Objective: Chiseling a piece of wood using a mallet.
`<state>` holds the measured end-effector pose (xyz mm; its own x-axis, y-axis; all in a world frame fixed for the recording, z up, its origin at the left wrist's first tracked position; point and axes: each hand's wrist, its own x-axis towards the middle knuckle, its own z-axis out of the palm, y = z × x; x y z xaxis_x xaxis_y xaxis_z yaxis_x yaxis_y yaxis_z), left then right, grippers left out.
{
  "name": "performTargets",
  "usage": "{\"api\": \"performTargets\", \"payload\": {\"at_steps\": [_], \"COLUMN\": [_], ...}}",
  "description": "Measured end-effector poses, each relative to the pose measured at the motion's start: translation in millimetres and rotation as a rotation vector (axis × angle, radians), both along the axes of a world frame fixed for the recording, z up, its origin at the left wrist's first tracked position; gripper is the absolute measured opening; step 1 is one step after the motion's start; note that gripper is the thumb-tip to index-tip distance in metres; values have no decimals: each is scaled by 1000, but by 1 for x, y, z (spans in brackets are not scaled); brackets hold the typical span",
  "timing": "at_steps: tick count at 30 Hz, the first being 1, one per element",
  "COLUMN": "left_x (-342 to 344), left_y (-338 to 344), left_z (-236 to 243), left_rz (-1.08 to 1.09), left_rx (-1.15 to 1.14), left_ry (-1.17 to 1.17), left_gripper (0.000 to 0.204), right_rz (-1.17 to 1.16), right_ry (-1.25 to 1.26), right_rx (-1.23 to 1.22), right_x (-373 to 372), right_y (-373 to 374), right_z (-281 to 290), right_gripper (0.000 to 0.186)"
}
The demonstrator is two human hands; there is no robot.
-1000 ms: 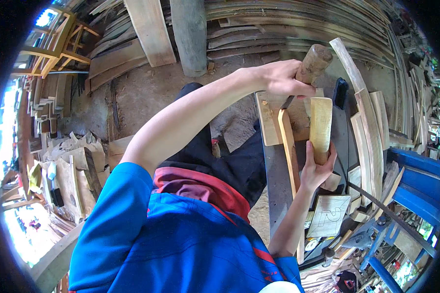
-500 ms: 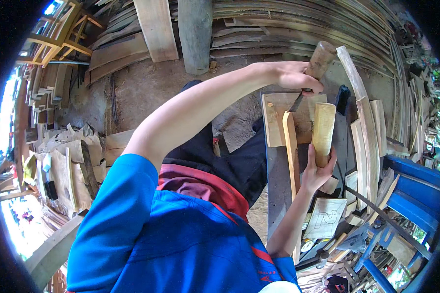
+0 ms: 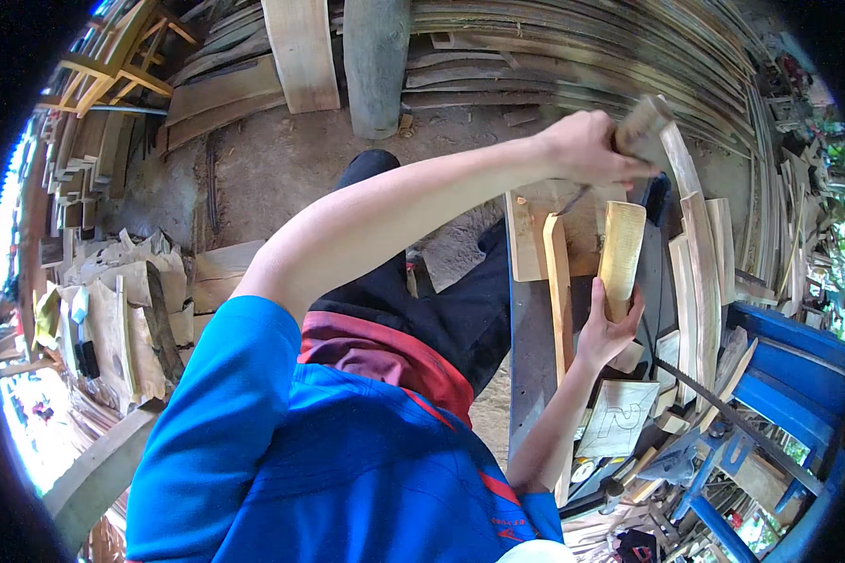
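High over the workbench (image 3: 535,403), my left hand (image 3: 591,150) grips a thick round piece of wood (image 3: 644,124), blurred by motion. Below this hand a thin dark blade (image 3: 574,199) slants down to the tip of a long, narrow wooden stick (image 3: 559,291). Whether the blade belongs to the stick or the round piece, I cannot tell. My right hand (image 3: 612,330) clasps the lower end of a pale yellow wooden block (image 3: 622,249), thumb on one side and fingers on the other. A flat board (image 3: 530,249) lies on the bench under the stick's tip.
A white sheet with an outline drawing (image 3: 620,419) lies beside my right forearm. Long timber pieces (image 3: 695,253) line the bench's right side, near a blue frame (image 3: 789,366). Stacked planks (image 3: 535,56) and a post (image 3: 376,70) stand ahead; wood scraps (image 3: 122,310) lie left.
My left hand and the round piece of wood have moved slightly right and down, and the wrist has turned. The right hand and wooden block have barely moved.
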<state>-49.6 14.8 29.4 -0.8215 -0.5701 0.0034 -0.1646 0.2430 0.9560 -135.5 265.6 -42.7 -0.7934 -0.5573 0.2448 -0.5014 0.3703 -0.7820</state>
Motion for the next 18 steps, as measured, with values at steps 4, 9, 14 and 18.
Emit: {"api": "performTargets", "payload": {"at_steps": [4, 9, 14, 18], "left_x": [5, 1, 6, 15], "left_y": [-7, -18, -49, -37], "left_z": [9, 12, -19, -5], "left_rz": [106, 401, 447, 440], "left_rx": [500, 943, 1232, 1135], "left_ry": [227, 434, 663, 607], "left_gripper": [33, 21, 32, 36], "right_rz": [-16, -21, 18, 13], "right_ry": [34, 19, 53, 44], "right_rx": [28, -5, -22, -37], "right_x": [-1, -1, -4, -4], "right_y": [1, 0, 0, 3], "right_z": [1, -1, -5, -2], "right_gripper": [58, 55, 54, 53]}}
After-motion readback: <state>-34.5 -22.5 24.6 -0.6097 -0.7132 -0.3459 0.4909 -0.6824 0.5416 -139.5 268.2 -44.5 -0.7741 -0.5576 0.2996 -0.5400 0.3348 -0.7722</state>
